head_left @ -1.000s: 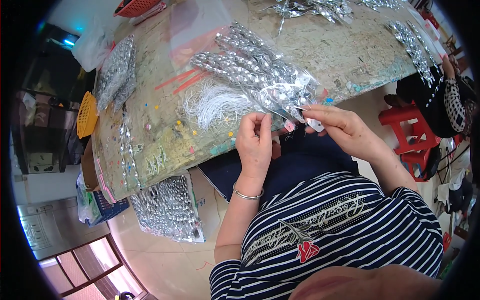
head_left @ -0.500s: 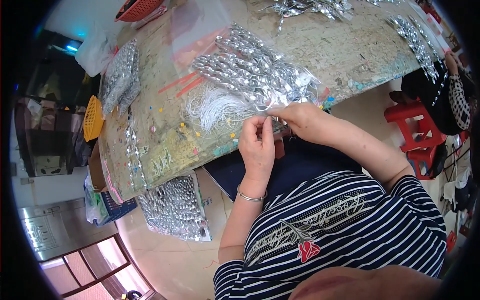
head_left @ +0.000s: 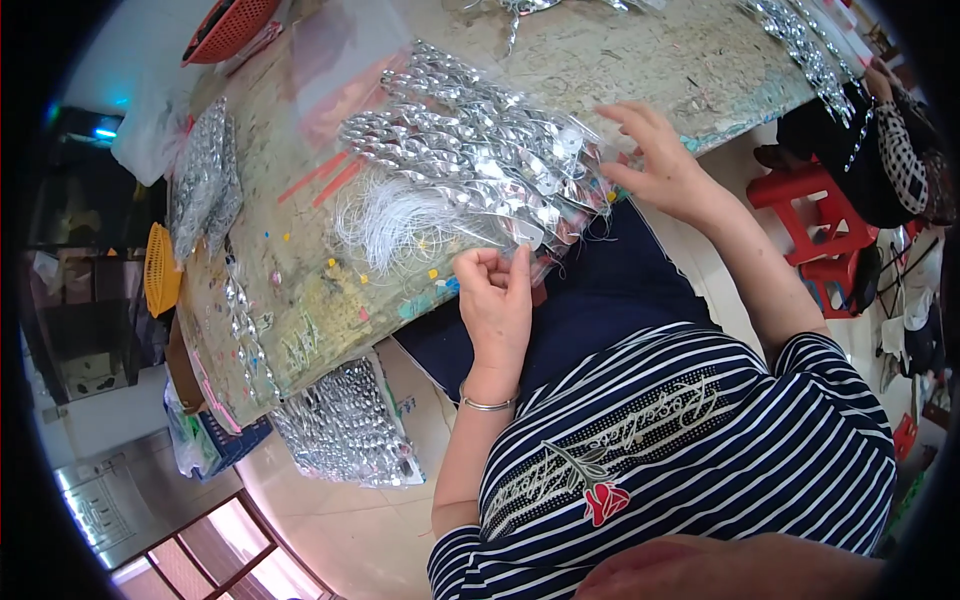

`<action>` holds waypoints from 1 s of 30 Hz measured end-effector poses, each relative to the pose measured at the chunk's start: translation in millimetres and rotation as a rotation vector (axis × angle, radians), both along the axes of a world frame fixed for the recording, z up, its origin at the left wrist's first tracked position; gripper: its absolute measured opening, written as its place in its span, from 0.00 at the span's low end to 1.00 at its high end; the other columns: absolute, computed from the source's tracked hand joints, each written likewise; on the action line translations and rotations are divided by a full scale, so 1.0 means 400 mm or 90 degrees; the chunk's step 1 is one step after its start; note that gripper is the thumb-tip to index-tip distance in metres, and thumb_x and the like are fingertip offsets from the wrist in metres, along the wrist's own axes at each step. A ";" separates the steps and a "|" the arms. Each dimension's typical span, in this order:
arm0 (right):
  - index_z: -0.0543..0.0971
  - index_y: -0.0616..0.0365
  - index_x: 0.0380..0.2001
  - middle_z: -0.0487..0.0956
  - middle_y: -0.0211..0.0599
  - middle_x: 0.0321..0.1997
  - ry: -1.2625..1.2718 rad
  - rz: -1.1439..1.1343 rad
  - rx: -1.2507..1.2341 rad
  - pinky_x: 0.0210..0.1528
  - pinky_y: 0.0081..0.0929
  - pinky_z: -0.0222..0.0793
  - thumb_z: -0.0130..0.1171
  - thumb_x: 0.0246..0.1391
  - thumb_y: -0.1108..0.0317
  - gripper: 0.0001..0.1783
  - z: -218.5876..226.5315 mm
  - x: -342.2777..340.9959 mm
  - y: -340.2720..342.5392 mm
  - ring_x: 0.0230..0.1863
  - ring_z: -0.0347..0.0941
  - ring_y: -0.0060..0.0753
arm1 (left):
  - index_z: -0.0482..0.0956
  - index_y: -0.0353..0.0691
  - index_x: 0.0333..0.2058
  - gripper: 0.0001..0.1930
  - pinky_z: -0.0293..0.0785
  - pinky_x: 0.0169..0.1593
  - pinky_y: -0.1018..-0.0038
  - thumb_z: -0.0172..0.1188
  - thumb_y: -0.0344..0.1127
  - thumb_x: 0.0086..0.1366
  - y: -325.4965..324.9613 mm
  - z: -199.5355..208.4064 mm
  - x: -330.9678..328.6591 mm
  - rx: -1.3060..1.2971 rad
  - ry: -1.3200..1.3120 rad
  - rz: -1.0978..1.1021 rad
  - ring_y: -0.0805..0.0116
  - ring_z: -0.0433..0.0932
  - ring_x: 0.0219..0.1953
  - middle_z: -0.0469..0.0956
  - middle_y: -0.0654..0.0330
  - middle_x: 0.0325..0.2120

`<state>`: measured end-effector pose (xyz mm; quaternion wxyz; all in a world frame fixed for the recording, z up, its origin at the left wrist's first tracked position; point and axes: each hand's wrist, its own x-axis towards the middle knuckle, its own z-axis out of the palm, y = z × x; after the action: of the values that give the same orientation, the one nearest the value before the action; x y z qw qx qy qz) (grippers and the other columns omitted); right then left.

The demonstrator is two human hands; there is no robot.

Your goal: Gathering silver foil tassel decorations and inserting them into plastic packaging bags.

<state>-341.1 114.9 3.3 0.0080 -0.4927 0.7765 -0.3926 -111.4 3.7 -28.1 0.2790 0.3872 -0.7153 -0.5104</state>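
A pile of shiny silver twisted strips (head_left: 470, 130) lies on clear plastic near the table's front edge. My left hand (head_left: 497, 300) is closed in a pinch at the near end of a silver twisted strip (head_left: 490, 205), beside its pale flat end piece. My right hand (head_left: 660, 165) is open, fingers apart, over the right ends of the pile; nothing shows in it. A tangle of white thread (head_left: 390, 225) lies left of the strips, its strands running towards my left hand.
The worn table (head_left: 310, 300) carries silver bundles at its left side (head_left: 205, 180) and far right (head_left: 800, 50). A red basket (head_left: 230, 30) and yellow basket (head_left: 160, 270) are at left. Below are a pack of silver strips (head_left: 345, 425) and a red stool (head_left: 810, 210), with another person nearby.
My right hand has parted from my left, moved up and right, and opened. My left hand stays pinched at the strips' near end. The whole view has shifted slightly.
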 end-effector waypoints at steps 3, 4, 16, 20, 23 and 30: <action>0.72 0.59 0.53 0.72 0.40 0.48 0.029 0.026 0.059 0.42 0.27 0.70 0.59 0.53 0.69 0.23 -0.018 -0.021 -0.019 0.47 0.71 0.33 | 0.70 0.37 0.32 0.13 0.70 0.26 0.76 0.61 0.41 0.63 -0.003 -0.004 0.015 -0.027 -0.064 -0.022 0.72 0.73 0.20 0.74 0.62 0.18; 0.74 0.60 0.51 0.74 0.40 0.45 -0.104 0.049 0.068 0.42 0.28 0.70 0.57 0.55 0.69 0.20 -0.030 -0.033 -0.026 0.43 0.73 0.35 | 0.71 0.38 0.29 0.14 0.69 0.26 0.74 0.60 0.42 0.64 -0.007 -0.006 0.018 -0.079 -0.105 -0.049 0.70 0.74 0.19 0.74 0.61 0.17; 0.75 0.61 0.34 0.77 0.49 0.30 0.079 0.060 0.114 0.36 0.38 0.69 0.48 0.62 0.64 0.11 -0.036 -0.068 -0.042 0.33 0.74 0.50 | 0.72 0.35 0.22 0.16 0.67 0.28 0.71 0.50 0.36 0.69 -0.016 0.022 0.020 -0.267 -0.111 -0.058 0.64 0.73 0.21 0.74 0.58 0.17; 0.74 0.60 0.35 0.77 0.49 0.29 -0.011 0.090 0.154 0.35 0.38 0.69 0.48 0.62 0.64 0.11 0.070 -0.077 -0.054 0.34 0.75 0.51 | 0.71 0.35 0.21 0.16 0.65 0.26 0.70 0.49 0.34 0.69 -0.041 0.087 0.013 -0.386 -0.098 -0.046 0.65 0.70 0.19 0.72 0.59 0.16; 0.75 0.61 0.37 0.75 0.47 0.26 0.067 0.077 -0.003 0.33 0.36 0.69 0.50 0.62 0.64 0.11 0.156 -0.065 -0.083 0.33 0.76 0.48 | 0.66 0.36 0.19 0.15 0.61 0.23 0.65 0.51 0.30 0.66 -0.077 0.155 -0.009 -0.396 0.075 0.021 0.57 0.66 0.16 0.67 0.55 0.14; 0.74 0.62 0.37 0.75 0.40 0.26 0.141 0.154 0.001 0.33 0.30 0.68 0.51 0.62 0.64 0.11 0.408 -0.172 -0.251 0.28 0.74 0.34 | 0.68 0.35 0.19 0.16 0.59 0.21 0.71 0.50 0.32 0.67 -0.237 0.381 -0.060 -0.454 0.161 0.094 0.72 0.64 0.15 0.67 0.60 0.12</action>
<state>-410.0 14.4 166.6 -0.0301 -0.6226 0.7081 -0.3317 -135.4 -91.1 124.2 0.5181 0.2504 -0.7781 -0.2518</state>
